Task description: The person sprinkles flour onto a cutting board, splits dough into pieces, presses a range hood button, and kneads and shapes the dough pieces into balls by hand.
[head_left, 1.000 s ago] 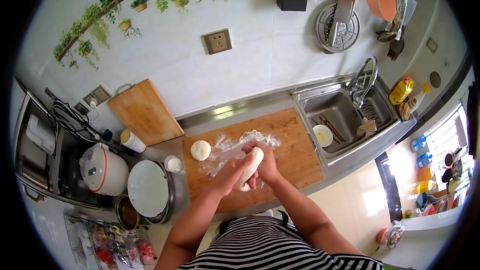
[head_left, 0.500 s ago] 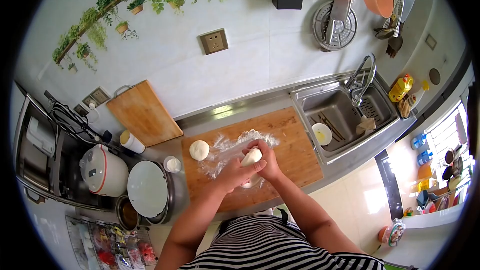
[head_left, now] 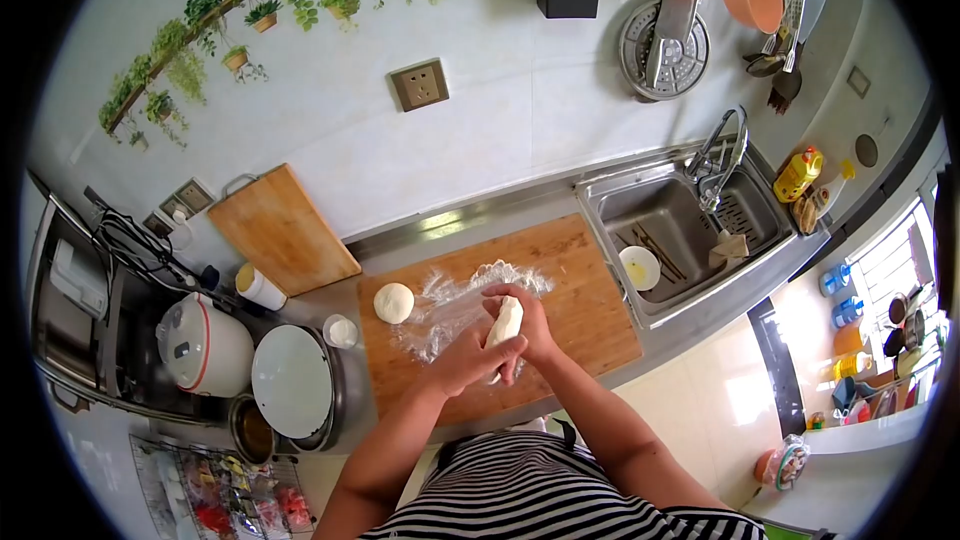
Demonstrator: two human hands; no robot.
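A pale piece of dough (head_left: 507,322) is held between both hands above the wooden board (head_left: 585,320). My left hand (head_left: 470,358) wraps it from the left, thumb lying across its lower front. From the right, my right hand (head_left: 532,325) curls round it, fingers over the top. The dough looks drawn out lengthwise, and part of it is hidden by the fingers. A round dough ball (head_left: 394,303) rests on the board's left side. Loose white flour (head_left: 440,290) is scattered between that ball and my hands.
A small cup of white powder (head_left: 341,331) stands left of the board, beside a large white basin (head_left: 293,380) and a rice cooker (head_left: 205,345). The steel sink (head_left: 640,205) at right holds a bowl (head_left: 640,268) and chopsticks. Another cutting board (head_left: 285,230) leans on the wall.
The dough in my hands has turned more upright and now looks longer and narrower. My hands have shifted slightly around it. The whole view has moved a little.
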